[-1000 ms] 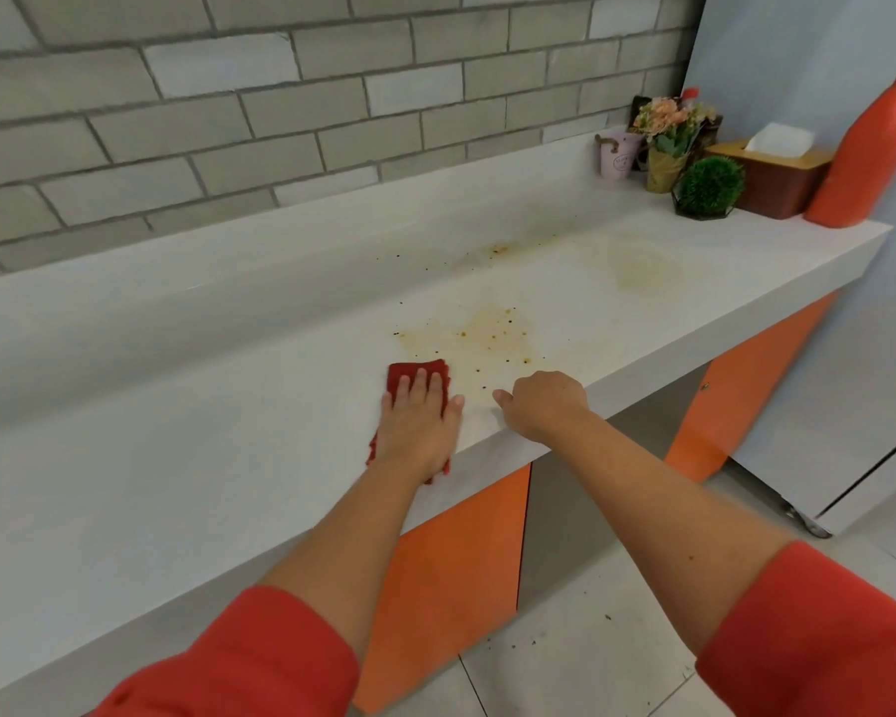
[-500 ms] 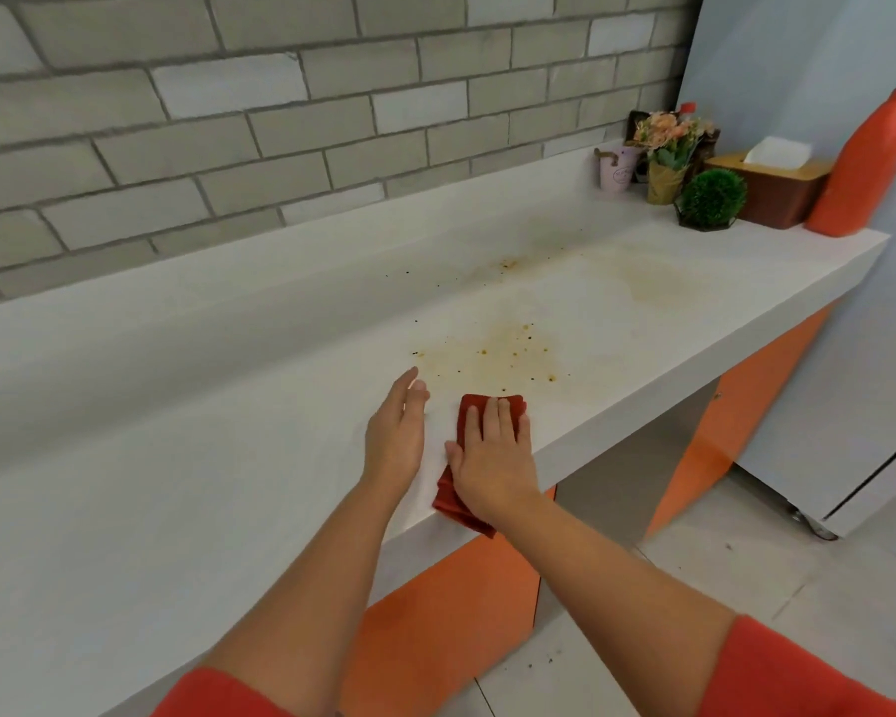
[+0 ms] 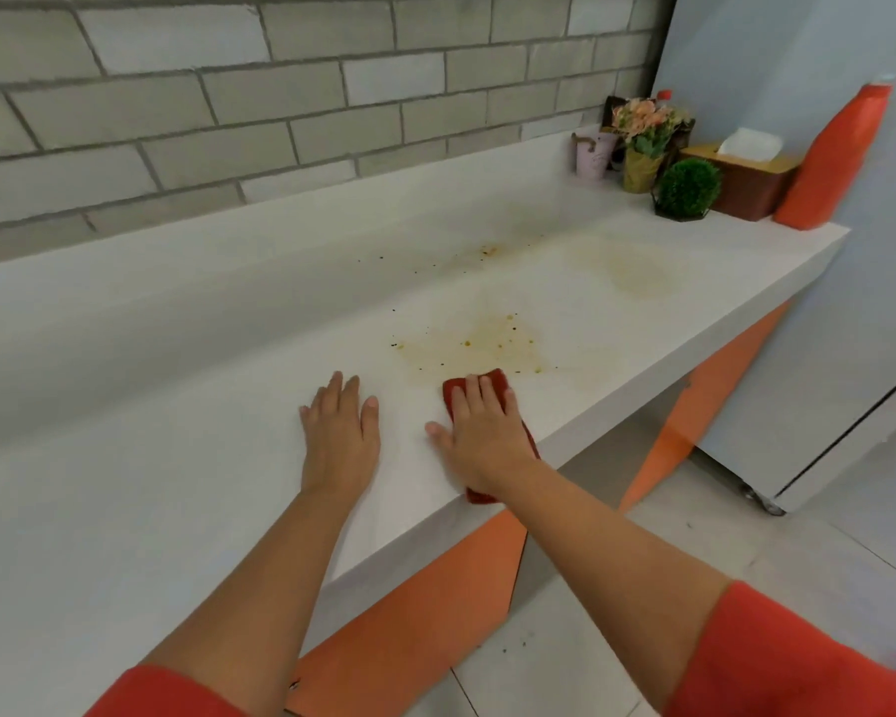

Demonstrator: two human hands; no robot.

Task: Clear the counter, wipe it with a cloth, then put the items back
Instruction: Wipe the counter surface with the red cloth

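Observation:
A folded red cloth (image 3: 497,381) lies on the white counter (image 3: 187,458) near its front edge. My right hand (image 3: 479,437) presses flat on the cloth with straight fingers, just in front of a brownish stain with dark specks (image 3: 474,346). My left hand (image 3: 340,437) rests flat on the bare counter to the left of the cloth, holding nothing. A second faint stain (image 3: 637,274) and a streak of crumbs (image 3: 479,253) lie farther back on the right.
At the counter's far right end stand a pink mug (image 3: 593,155), a flower pot (image 3: 642,142), a round green plant (image 3: 688,187), a brown tissue box (image 3: 746,178) and an orange bottle (image 3: 834,157). Orange cabinet fronts (image 3: 435,587) sit below; a grey appliance (image 3: 823,302) stands to the right.
The cloth passed from under my left hand to under my right hand. My left hand now lies flat on the counter beside it, and the cloth has slid slightly toward the stain.

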